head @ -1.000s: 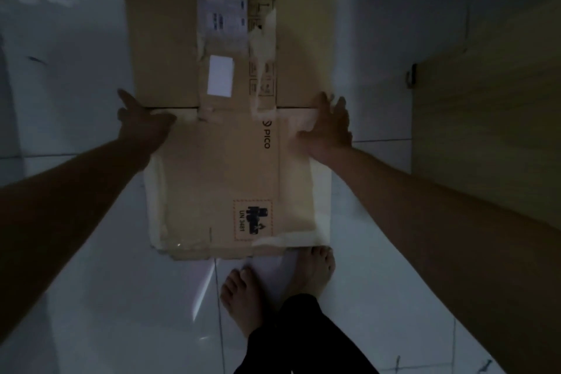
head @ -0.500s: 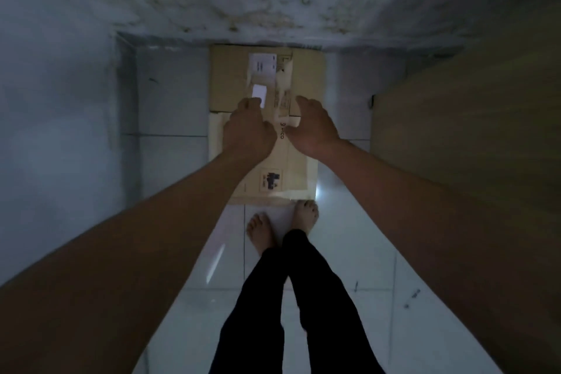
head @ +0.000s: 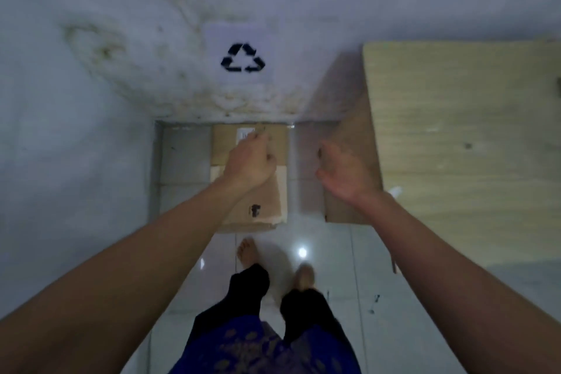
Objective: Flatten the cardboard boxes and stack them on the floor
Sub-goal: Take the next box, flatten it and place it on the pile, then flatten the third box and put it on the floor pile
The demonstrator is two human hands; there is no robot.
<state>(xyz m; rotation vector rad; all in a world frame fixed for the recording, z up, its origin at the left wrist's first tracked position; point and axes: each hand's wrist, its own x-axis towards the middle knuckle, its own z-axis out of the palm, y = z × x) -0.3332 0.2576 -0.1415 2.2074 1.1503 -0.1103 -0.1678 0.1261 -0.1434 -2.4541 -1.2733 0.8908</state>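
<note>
Both hands have lifted off the flattened box (head: 280,158): left hand (head: 250,162) loosely curled, right hand (head: 344,174) open, grips empty.

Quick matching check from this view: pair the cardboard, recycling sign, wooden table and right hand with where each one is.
Things:
1. cardboard
2. recycling sign
3. wooden table
4. right hand

Places:
A. on the wall, above the cardboard
B. flat on the floor tiles against the wall, ahead of the feet
C. in the air, fingers spread, between cardboard and table, holding nothing
D. at the right side of the view, beside the cardboard

Pairs: 1-B, 2-A, 3-D, 4-C
</note>
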